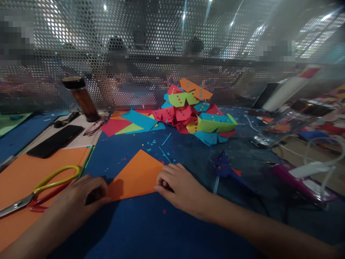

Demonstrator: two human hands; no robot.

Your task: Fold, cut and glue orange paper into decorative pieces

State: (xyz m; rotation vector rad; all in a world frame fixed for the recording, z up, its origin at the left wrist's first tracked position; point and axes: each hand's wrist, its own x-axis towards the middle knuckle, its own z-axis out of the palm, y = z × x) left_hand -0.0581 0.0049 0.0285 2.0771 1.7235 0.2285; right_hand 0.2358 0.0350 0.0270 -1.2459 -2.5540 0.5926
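A folded orange sheet of paper (137,176), roughly triangular with its peak pointing away, lies on the blue table (151,230). My left hand (87,194) pinches its left corner between thumb and fingers. At the opposite corner, my right hand (174,185) has curled fingers and thumb closed on the paper's edge. Scissors with yellow and red handles (35,196) lie just left of my left hand, on a stack of orange paper (16,180). Small blue scraps (151,144) are scattered beyond the folded sheet.
Cut, folded colored papers (185,111) are heaped at the back, beside flat colored sheets (137,120). A phone (55,141) and dark bottle (82,100) stand left. Right are a dark blue tool (225,167), clear jar (285,122) and purple object (302,183). Perforated metal screen (156,46) behind.
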